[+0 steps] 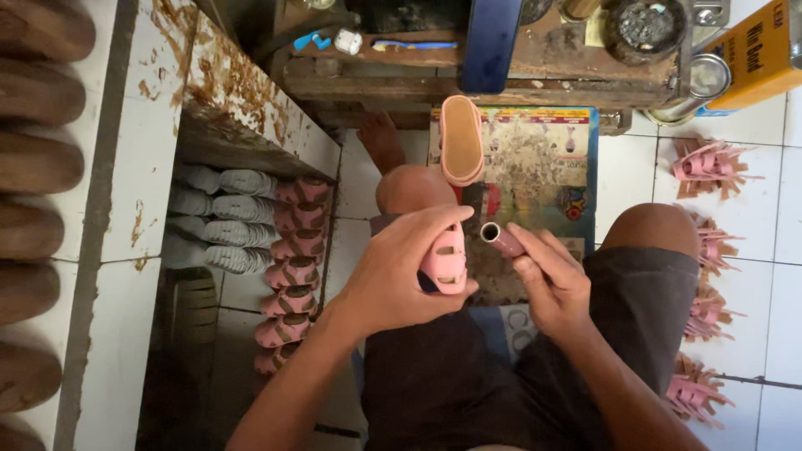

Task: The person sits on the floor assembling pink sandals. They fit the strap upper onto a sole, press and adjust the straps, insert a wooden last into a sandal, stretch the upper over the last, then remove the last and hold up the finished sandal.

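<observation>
While the left hand [399,276] grasps a pink sandal upper [445,260], the right hand [551,280] is clenched around a small pink tube [501,239], just beside it.

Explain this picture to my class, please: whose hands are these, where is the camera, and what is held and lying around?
There is no machine here. One camera, worn on a seated person's head, looks down at their own hands and knees. The left hand holds a small pink shoe upper. The right hand holds a short tube with an open end. A pink sole on a stand rises in front. Rows of pink and white uppers lie on the left, and spiky pink pieces on the tiled floor on the right.
</observation>
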The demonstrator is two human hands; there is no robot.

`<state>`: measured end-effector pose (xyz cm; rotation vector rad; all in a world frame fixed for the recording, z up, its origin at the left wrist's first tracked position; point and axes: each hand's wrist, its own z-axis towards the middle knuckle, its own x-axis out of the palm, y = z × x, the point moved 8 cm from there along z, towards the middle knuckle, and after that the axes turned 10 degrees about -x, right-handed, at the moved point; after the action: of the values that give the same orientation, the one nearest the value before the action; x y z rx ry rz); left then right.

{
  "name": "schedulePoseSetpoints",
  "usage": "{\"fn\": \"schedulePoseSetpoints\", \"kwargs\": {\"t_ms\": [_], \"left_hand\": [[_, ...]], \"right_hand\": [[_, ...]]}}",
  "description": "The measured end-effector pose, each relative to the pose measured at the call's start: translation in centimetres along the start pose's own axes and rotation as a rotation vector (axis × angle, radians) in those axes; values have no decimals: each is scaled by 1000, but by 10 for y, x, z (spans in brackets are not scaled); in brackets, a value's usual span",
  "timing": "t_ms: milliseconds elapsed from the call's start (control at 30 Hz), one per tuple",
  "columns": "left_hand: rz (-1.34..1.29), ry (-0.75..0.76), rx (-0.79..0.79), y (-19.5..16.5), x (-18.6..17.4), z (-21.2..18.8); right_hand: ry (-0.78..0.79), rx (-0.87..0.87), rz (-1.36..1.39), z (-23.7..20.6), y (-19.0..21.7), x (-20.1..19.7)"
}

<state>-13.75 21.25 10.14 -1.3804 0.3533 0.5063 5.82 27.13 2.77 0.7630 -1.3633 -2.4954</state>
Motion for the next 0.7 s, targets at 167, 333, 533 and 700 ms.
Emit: {"fn": "schedulePoseSetpoints", "kwargs": {"t_ms": [167, 333, 533, 700], "left_hand": [[118, -2, 115, -3, 7, 2], [141, -31, 138, -8, 1, -6], [223, -29, 257, -30, 13, -11], [185, -8, 186, -24, 15, -5]], "right_hand": [[90, -278, -26, -1, 27, 13], [26, 36, 55, -4, -14, 18], [-209, 195, 163, -35, -8, 17], [-56, -314, -83, -36, 43, 6]]}}
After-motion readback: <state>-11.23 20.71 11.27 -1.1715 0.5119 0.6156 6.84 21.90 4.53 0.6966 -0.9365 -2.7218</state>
